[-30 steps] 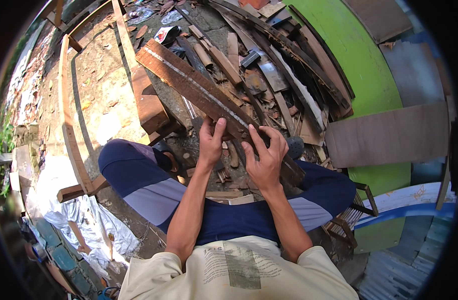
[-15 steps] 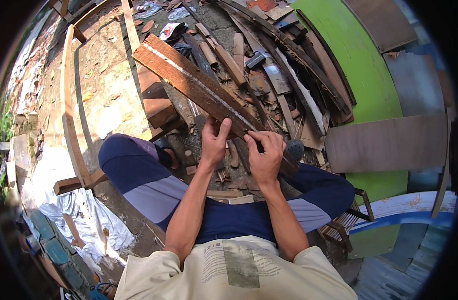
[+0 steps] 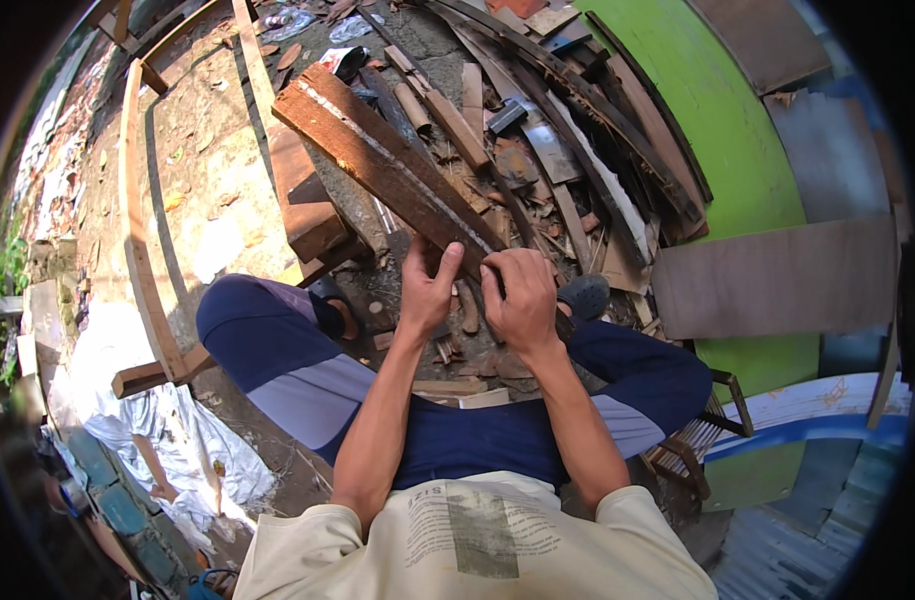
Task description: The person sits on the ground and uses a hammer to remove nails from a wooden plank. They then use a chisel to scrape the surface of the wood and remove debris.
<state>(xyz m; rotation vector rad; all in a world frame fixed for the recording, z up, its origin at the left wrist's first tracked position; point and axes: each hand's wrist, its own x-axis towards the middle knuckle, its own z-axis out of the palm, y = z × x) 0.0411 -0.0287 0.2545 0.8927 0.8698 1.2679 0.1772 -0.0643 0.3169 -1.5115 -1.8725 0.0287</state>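
At the centre of the head view, a long wooden board [image 3: 363, 160] slants from the upper left of the frame down toward the person's two hands, and it is the thing that has changed most. Half a second ago mainly one broad face showed; now the board seems rolled a little, so that a darker side appears to the right of its whitish stripe [image 3: 390, 158]. The left hand [image 3: 425, 285] has stayed put, closed on the board's near edge with the thumb laid along it. The right hand [image 3: 521, 298], earlier pinching at the stripe, is now narrow and curled, knuckles up, against the board's lower part; its fingertips are hidden, so I cannot tell whether it grips. For the handling, this seems to give a better view of the second side while covering the stripe's lower end. Beside the board, left of centre, a squared wooden block [image 3: 318, 232] is unmoved, as are the scrap planks [image 3: 618, 140] in the upper right and the white sheet [image 3: 213, 450] in the lower left.
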